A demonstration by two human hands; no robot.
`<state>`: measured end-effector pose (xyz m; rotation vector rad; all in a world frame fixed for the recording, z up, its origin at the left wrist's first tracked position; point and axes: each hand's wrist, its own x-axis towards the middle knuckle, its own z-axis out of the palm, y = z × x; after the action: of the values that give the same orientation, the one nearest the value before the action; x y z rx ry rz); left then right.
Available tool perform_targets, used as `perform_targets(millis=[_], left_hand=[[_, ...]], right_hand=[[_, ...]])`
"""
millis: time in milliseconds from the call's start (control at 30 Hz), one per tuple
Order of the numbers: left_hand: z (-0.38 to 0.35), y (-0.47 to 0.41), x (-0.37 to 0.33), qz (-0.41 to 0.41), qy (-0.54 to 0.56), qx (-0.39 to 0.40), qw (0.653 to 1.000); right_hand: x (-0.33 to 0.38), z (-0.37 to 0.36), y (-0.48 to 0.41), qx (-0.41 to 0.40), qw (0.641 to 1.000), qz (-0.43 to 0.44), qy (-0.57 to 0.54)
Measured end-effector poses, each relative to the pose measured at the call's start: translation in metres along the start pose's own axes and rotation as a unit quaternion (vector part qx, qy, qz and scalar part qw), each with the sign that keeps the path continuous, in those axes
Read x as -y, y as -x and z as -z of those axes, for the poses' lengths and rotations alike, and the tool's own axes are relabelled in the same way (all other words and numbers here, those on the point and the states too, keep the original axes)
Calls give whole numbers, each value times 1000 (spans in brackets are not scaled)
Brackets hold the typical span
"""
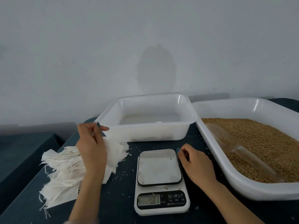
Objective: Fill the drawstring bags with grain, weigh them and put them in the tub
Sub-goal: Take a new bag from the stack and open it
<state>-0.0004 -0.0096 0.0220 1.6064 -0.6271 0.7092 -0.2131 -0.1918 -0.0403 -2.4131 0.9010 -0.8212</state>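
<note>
Dark cloth (119, 199) covers the table. Nearest me sits the scale (159, 168). My right hand (197, 164) rests just beside it, fingers loosely curled, holding nothing. My left hand (92, 147) pinches one bag (113, 152) above the pile of bags (64, 175). Beyond stand the tub (145, 131) and, to its right, the tray (215, 152) of grain (267, 143).

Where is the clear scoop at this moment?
Head view, right side: the clear scoop lies on the grain in the white tray, right of the scale.
</note>
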Motion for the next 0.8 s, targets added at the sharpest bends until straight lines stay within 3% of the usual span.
perform_targets(millis=[133,233,367,600,800], left_hand=[[-25,19,-13,96,70,130,984],[-36,38,-29,69,100,252,960],[-42,58,-47,13,137,337,931],[-42,68,-57,-31,155,339,927],[-39,56,-48,37,115,349,929]], right_hand=[[9,5,-2,28,990,18,-135],[21,10,1,98,951,38,-289],[30,13,4,156,921,84,-346],[31,10,8,165,925,115,-321],[23,13,0,11,939,50,-340]])
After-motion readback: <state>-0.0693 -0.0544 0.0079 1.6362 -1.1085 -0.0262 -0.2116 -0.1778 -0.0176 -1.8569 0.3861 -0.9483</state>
